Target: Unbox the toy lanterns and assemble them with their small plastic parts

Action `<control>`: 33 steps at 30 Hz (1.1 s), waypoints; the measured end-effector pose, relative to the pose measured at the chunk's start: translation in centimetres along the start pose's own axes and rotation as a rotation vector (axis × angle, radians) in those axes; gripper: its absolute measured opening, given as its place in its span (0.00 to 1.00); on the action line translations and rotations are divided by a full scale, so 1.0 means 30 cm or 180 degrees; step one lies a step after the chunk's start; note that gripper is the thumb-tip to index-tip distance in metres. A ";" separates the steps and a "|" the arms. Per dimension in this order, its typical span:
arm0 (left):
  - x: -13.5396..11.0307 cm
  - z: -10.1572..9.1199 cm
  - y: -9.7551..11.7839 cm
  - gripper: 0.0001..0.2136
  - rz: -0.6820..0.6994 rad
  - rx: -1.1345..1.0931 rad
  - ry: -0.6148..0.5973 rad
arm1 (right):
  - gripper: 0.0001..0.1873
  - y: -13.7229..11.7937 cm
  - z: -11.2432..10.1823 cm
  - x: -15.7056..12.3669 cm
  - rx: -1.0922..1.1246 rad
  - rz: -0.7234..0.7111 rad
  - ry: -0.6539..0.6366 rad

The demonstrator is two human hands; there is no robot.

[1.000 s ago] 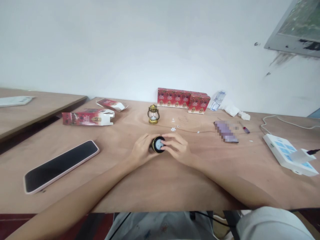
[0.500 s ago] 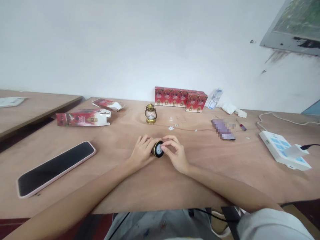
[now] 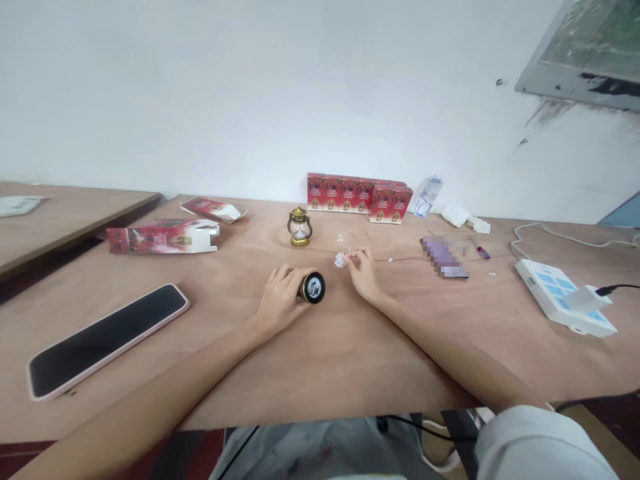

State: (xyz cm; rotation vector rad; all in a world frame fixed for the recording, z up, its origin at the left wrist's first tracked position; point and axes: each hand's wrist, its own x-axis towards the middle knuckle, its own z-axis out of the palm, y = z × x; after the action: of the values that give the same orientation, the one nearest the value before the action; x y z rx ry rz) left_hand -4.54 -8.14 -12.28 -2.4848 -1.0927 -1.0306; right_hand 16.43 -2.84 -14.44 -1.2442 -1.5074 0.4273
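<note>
My left hand (image 3: 280, 298) is wrapped round a small dark lantern (image 3: 313, 287) lying on its side on the wooden table (image 3: 320, 360), its round base facing me. My right hand (image 3: 361, 269) has reached further out, its fingertips pinched over small white scraps (image 3: 340, 259) lying on the wood. Whether a scrap is between the fingers I cannot make out. A second small gold lantern (image 3: 299, 227) stands upright just behind.
A row of red boxes (image 3: 359, 196) lines the wall. Opened red boxes (image 3: 163, 237) lie at the left, a phone (image 3: 107, 339) face up at the near left. A purple item (image 3: 444, 257), a small screwdriver (image 3: 483, 251) and a white power strip (image 3: 565, 297) sit to the right.
My right hand has let go of the lantern's base and moved away from me to the white scraps. My left hand keeps hold of the lantern.
</note>
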 end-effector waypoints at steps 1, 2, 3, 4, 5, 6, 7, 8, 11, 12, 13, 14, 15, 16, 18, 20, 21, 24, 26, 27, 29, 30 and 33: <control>0.000 0.000 0.000 0.15 0.0022 0.0017 0.0010 | 0.07 0.021 0.001 0.026 -0.0220 0.0042 -0.0022; 0.000 0.001 0.001 0.15 0.0025 0.0027 0.0010 | 0.07 0.040 0.003 0.048 -0.0397 0.0070 -0.0053; 0.000 0.001 0.001 0.15 0.0007 0.0028 0.0003 | 0.07 0.057 0.006 0.067 -0.0525 0.0094 -0.0072; -0.001 0.001 0.001 0.15 -0.0026 0.0023 -0.0014 | 0.07 0.072 0.008 0.083 -0.0611 0.0118 -0.0082; -0.001 0.002 0.001 0.15 -0.0070 0.0014 -0.0038 | 0.06 0.086 0.010 0.097 -0.0661 0.0132 -0.0091; -0.002 0.002 0.000 0.15 -0.0115 0.0004 -0.0060 | 0.06 0.099 0.011 0.110 -0.0682 0.0130 -0.0103; -0.002 0.002 -0.001 0.15 -0.0151 -0.0004 -0.0074 | 0.07 0.110 0.010 0.122 -0.0686 0.0109 -0.0125; -0.002 0.002 -0.002 0.15 -0.0169 -0.0010 -0.0079 | 0.08 0.121 0.008 0.134 -0.0690 0.0068 -0.0165; -0.003 0.002 -0.005 0.15 -0.0156 -0.0025 -0.0049 | 0.12 0.141 -0.007 0.167 -0.0664 -0.0210 -0.0428; -0.003 0.002 -0.005 0.15 -0.0144 -0.0027 -0.0039 | 0.12 0.144 -0.014 0.176 -0.0651 -0.0335 -0.0560; -0.003 0.002 -0.006 0.15 -0.0134 -0.0027 -0.0025 | 0.12 0.145 -0.020 0.182 -0.0643 -0.0458 -0.0699; -0.003 0.002 -0.006 0.15 -0.0127 -0.0030 -0.0017 | 0.12 0.146 -0.027 0.186 -0.0641 -0.0566 -0.0830; -0.003 0.002 -0.006 0.15 -0.0133 -0.0041 -0.0009 | 0.11 0.147 -0.035 0.187 -0.0647 -0.0654 -0.0943; -0.003 0.001 -0.007 0.15 -0.0152 -0.0060 0.0001 | 0.11 0.149 -0.044 0.186 -0.0661 -0.0720 -0.1030; -0.003 0.001 -0.008 0.15 -0.0212 -0.0117 0.0039 | 0.10 0.158 -0.068 0.179 -0.0711 -0.0796 -0.1118; -0.003 0.002 -0.009 0.15 -0.0260 -0.0169 0.0070 | 0.09 0.172 -0.101 0.169 -0.0783 -0.0822 -0.1116; -0.002 0.003 -0.010 0.15 -0.0262 -0.0180 0.0090 | 0.09 0.178 -0.118 0.163 -0.0822 -0.0825 -0.1093; -0.001 0.007 -0.010 0.15 -0.0185 -0.0168 0.0111 | 0.10 0.170 -0.162 0.131 -0.0924 -0.0832 -0.0991; 0.000 0.009 -0.009 0.15 -0.0123 -0.0106 0.0087 | 0.11 0.126 -0.170 0.087 -0.0889 -0.0948 -0.0725; 0.001 0.010 -0.008 0.15 -0.0098 -0.0060 0.0059 | 0.12 0.091 -0.166 0.055 -0.0815 -0.1054 -0.0533; 0.002 0.011 -0.004 0.14 -0.0069 0.0060 0.0010 | 0.10 0.004 -0.143 -0.022 -0.0528 -0.1343 -0.0170; 0.003 0.011 -0.001 0.14 -0.0052 0.0121 -0.0012 | 0.09 -0.041 -0.126 -0.062 -0.0378 -0.1439 -0.0164; 0.005 0.010 0.008 0.14 0.0072 0.0249 -0.0012 | 0.08 -0.147 -0.067 -0.161 -0.0012 -0.1670 -0.0352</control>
State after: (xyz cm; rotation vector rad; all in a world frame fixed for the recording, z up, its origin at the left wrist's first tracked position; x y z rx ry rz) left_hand -4.13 -8.09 -12.37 -2.4331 -1.0824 -0.9584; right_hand 15.47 -9.36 -12.63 -0.7909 -1.8538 0.1449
